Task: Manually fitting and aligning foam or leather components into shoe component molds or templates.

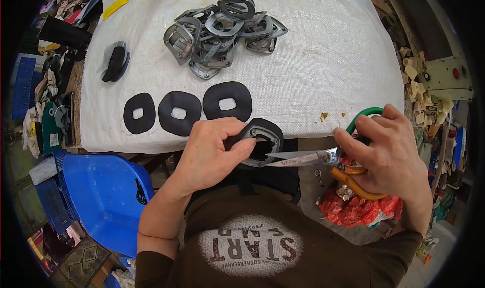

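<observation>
My left hand (212, 149) pinches a grey ring-shaped frame (277, 135) with black fabric wrapped round its outer edge, held just off the table's front edge. In my right hand (381, 151) is a pair of scissors (328, 156) with one green and one orange handle. The blades are parted, and their tips reach the frame's inner opening, by the dark fabric there. Three flat black fabric pieces, each with a hole in the middle, lie in a row beyond my left hand: a left one (139, 113), a middle one (179, 113) and a right one (227, 101).
A pile of grey frames (217, 33) lies at the far middle of the white-covered table (323, 65). Dark pieces in clear wrap (116, 61) and a yellow strip (115, 7) lie at left. A blue tub (101, 197) stands lower left, a red bag (353, 209) lower right.
</observation>
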Demonstrator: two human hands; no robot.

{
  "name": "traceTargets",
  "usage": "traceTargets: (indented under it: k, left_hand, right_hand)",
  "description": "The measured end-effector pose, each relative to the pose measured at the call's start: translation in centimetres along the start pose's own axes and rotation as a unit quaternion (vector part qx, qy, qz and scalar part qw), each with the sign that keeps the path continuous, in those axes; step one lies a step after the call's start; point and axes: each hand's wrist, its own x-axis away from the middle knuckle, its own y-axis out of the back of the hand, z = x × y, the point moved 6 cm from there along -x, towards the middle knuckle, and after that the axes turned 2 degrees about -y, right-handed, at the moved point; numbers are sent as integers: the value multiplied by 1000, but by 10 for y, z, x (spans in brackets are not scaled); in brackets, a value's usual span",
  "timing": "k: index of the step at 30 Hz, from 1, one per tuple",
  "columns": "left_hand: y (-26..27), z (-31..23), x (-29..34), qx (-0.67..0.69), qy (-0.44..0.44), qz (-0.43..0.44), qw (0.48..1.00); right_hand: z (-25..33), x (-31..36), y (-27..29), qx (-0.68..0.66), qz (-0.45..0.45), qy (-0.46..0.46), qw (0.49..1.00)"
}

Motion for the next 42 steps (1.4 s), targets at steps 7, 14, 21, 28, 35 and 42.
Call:
traceTargets:
  k: [7, 14, 21, 28, 35, 42]
  left_hand:
    - [-6, -6, 0, -27, -24, 10, 999]
    - [-9, -12, 0, -29, -28, 13, 999]
    - [-12, -10, -1, -21, -28, 28, 999]
    - [-12, -9, 0, -17, -17, 32, 999]
    - [-6, -6, -2, -36, -36, 21, 999]
    - [-4, 17, 1, 82, 65, 10, 995]
  right_hand:
    - [1, -5, -7, -16, 51, 9, 999]
    - [5, -9, -7, -31, 74, 18, 997]
    - [5, -11, -5, -35, 98, 32, 994]
    - [12, -7, -8, -8, 56, 69, 996]
    - [0, -2, -6, -45, 32, 29, 998]
    - [-11, 0, -4, -48, -11, 1, 999]
